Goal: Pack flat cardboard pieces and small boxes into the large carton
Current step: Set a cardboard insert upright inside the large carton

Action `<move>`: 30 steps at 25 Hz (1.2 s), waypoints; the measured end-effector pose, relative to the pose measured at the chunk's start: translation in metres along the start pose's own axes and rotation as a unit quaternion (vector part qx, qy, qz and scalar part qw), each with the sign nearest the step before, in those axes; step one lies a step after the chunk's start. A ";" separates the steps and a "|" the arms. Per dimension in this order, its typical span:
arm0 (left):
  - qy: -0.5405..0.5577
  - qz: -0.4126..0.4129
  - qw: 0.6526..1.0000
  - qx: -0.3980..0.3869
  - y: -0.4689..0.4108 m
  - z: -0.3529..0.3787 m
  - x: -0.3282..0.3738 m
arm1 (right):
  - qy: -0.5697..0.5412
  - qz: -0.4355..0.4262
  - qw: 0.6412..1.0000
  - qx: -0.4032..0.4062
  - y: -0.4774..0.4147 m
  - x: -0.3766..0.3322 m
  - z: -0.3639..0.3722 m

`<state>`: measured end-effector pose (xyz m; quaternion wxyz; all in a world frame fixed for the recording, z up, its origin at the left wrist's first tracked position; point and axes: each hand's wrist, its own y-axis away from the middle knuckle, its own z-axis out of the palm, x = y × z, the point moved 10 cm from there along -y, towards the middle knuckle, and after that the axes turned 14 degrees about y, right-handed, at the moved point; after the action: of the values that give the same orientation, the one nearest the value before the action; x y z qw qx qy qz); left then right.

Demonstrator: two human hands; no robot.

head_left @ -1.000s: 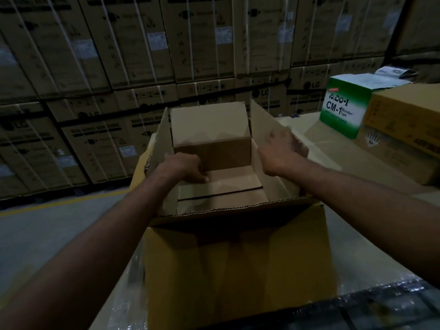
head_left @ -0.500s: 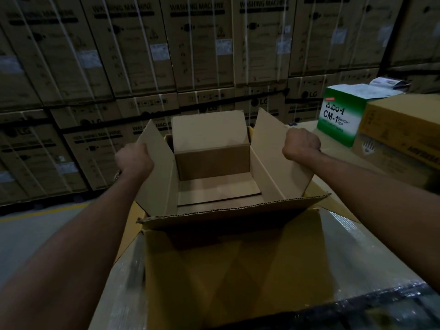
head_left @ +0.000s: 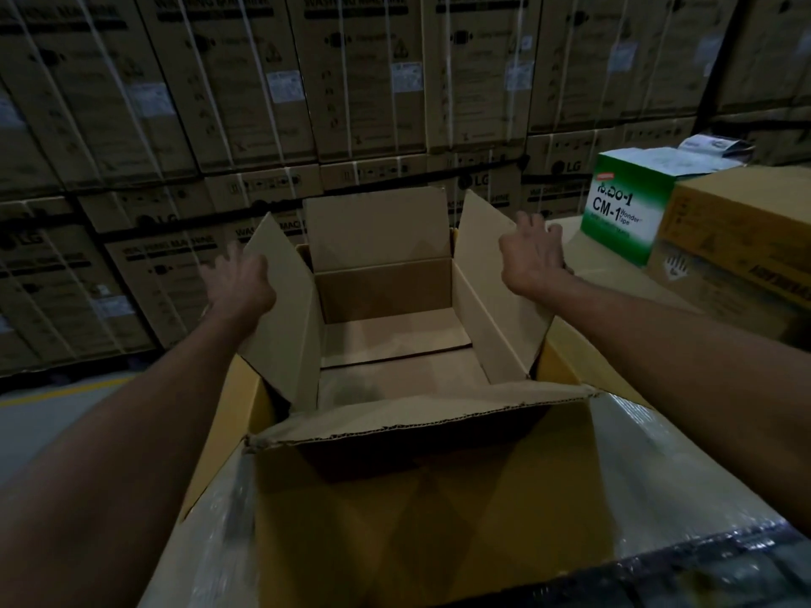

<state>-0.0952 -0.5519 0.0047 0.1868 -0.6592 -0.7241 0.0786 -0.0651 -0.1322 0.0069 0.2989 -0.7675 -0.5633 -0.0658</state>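
Large carton (head_left: 430, 498): hands (head_left: 239, 280) have uncurled on its flaps (head_left: 287, 331).

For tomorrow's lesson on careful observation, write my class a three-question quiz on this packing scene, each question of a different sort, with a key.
1. True or false: the left hand grips a small box.
2. Where is the right hand? A: at the upper edge of the large carton's right flap; B: deep inside the carton; C: flat on the floor.
3. Fill in: the box printed CM-1, standing to the right of the carton, is white and ____.
Key: 1 false; 2 A; 3 green.
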 end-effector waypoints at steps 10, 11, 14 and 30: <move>0.037 0.185 0.980 -0.063 0.035 0.003 0.119 | -0.081 -0.136 0.987 0.030 0.036 -0.079 -0.037; 0.042 0.191 0.979 -0.065 0.042 0.003 0.125 | -0.072 -0.137 0.988 0.022 0.038 -0.081 -0.036; 0.035 0.191 0.978 -0.080 0.056 0.009 0.130 | -0.002 -0.111 0.994 0.007 0.040 -0.073 -0.030; 0.120 0.217 0.954 -0.171 0.070 0.047 0.203 | -0.153 0.109 0.976 -0.109 0.021 0.041 0.047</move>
<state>-0.0604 -0.3375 -0.0298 0.1353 -0.8271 -0.5386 -0.0868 -0.0422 -0.0771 -0.0209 0.1292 -0.8529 -0.5052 0.0248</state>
